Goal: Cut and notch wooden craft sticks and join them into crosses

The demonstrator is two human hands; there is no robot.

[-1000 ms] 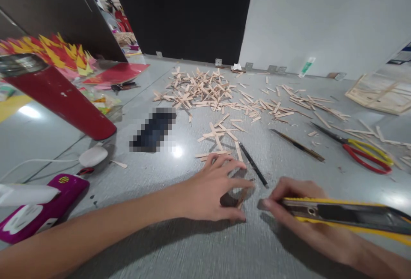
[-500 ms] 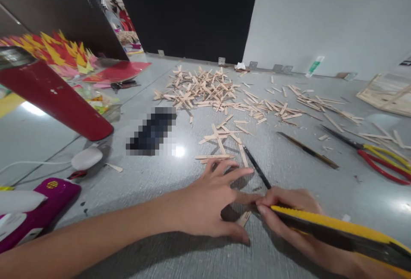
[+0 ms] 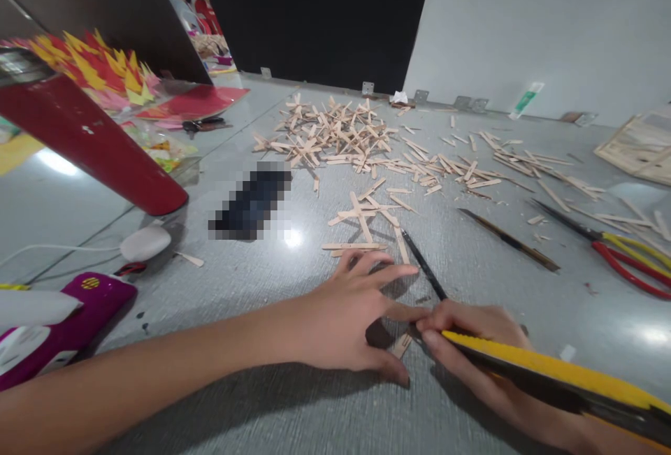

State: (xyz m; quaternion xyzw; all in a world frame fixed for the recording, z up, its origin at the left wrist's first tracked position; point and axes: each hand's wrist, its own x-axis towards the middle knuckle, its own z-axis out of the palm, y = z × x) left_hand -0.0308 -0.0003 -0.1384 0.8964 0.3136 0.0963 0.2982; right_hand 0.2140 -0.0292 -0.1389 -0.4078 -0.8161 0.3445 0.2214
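My left hand [image 3: 361,315] lies palm down on the grey table with fingers spread. Its forefinger and thumb straddle a small wooden stick piece [image 3: 402,344] marked with a dark outline. Closed round a yellow and black utility knife [image 3: 550,364], my right hand [image 3: 466,343] holds it low beside that piece. The blade tip is hidden by the fingers. A thin black pencil-like tool [image 3: 423,263] lies just beyond the right hand. Past my left fingertips are several loose sticks [image 3: 361,216], one with a drawn rectangle [image 3: 352,246].
A heap of wooden sticks [image 3: 335,133] spreads across the back. Red and yellow pliers [image 3: 629,252] and a narrow blade-like tool [image 3: 508,238] lie right. At left are a red bottle [image 3: 99,140], a white mouse-shaped object [image 3: 147,242], a purple device [image 3: 99,308] and a pixelated dark object [image 3: 251,203].
The view has tilted slightly, so the table scene sits a little higher and further right. Both hands keep nearly the same pose over the small stick piece.
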